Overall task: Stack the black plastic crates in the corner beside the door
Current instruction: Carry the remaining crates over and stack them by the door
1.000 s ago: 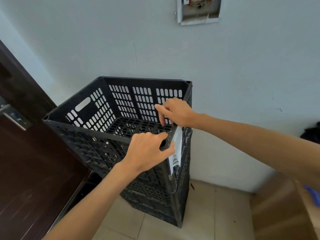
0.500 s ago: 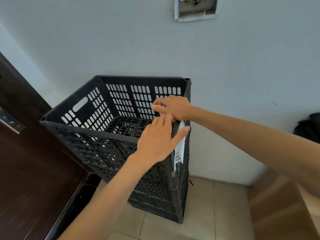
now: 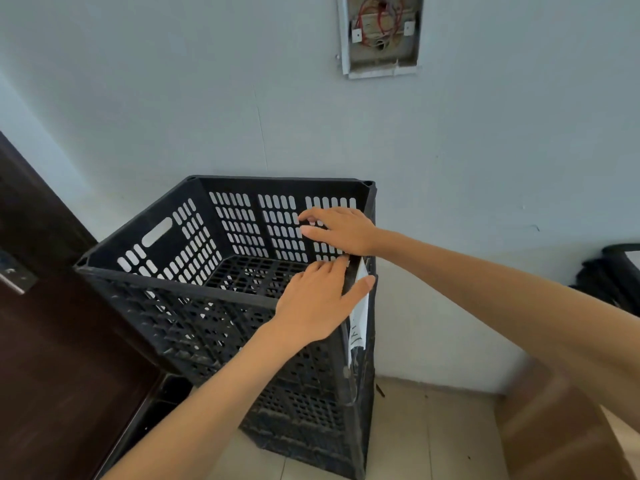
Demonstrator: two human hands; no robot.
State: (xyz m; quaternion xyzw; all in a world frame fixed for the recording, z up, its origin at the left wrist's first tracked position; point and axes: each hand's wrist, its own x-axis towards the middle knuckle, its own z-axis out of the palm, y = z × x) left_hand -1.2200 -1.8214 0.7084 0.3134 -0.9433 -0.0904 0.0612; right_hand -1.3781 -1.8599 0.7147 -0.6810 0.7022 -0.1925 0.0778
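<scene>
Left hand (image 3: 313,306) and right hand (image 3: 343,230) touch one top crate (image 3: 166,258).

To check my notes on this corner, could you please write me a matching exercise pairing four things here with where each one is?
Things
1. top crate
2. white paper tag
3. open wall box
4. dark door

Places
A. high on the wall, red wires showing
B. along the left edge of the view
C. on top of the stack in the corner
D. hanging on the crate's right side

Pairs: 1-C; 2-D; 3-A; 4-B
</scene>
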